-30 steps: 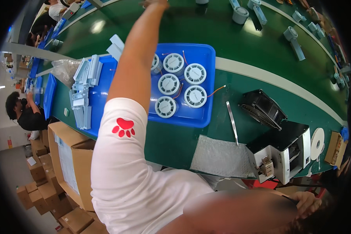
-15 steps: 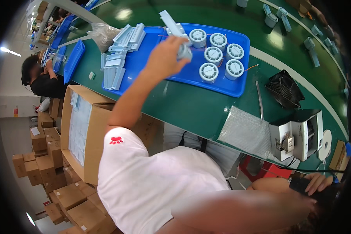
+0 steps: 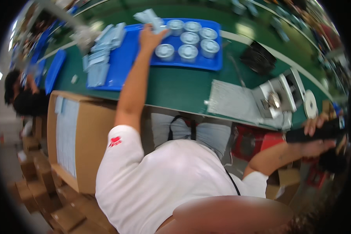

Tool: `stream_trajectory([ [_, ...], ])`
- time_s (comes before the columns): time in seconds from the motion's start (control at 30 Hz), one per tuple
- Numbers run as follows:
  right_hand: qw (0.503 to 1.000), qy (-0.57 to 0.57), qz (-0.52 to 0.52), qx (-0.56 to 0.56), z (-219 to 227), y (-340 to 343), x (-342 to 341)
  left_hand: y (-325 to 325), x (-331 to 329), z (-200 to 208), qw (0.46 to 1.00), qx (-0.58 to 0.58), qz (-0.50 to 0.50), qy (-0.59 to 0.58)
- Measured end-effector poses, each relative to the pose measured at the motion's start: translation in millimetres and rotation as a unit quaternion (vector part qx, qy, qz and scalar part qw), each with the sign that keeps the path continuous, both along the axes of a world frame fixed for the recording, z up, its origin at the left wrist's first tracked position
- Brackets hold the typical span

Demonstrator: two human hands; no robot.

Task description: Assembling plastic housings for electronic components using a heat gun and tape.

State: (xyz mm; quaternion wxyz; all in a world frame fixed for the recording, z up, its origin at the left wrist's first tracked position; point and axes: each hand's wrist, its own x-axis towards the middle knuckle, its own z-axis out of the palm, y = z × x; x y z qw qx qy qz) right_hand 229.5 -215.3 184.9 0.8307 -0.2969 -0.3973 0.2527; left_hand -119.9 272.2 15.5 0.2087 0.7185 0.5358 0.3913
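My left hand reaches across the blue tray, its fingers and thumb around a pale blue plastic part with a flat handle. Motion blurs the grip. Right beside it on the tray stand several round pale blue housings with slotted tops. Several flat pale blue handle pieces lie stacked at the tray's left end. At the far right my right hand is closed round a black oblong device, held off the table's edge.
A large open carton of pale blue pieces stands at the left. Right of the tray are a black fan, bubble wrap, a white-and-black machine and a white disc. A person sits far left.
My view has shifted, so the table's things appear further left. My left arm is stretched out straighter, with the part still in hand. My right hand and the black device have moved up.
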Motion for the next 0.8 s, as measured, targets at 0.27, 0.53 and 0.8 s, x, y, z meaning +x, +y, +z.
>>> stream_trajectory([
  [0.27,0.889,-0.201,-0.412,-0.023,40.0,59.3,-12.5,-74.0,-25.9,62.8,0.963,0.006,-0.084,-0.255],
  [0.53,0.866,-0.32,-0.38,0.06,36.9,126.7,-8.1,-254.7,62.6,27.7,0.904,-0.032,-0.331,-0.268],
  [0.8,0.88,-0.222,-0.42,0.007,25.7,126.2,-22.9,-301.0,102.1,-22.7,0.923,0.051,-0.339,-0.172],
])
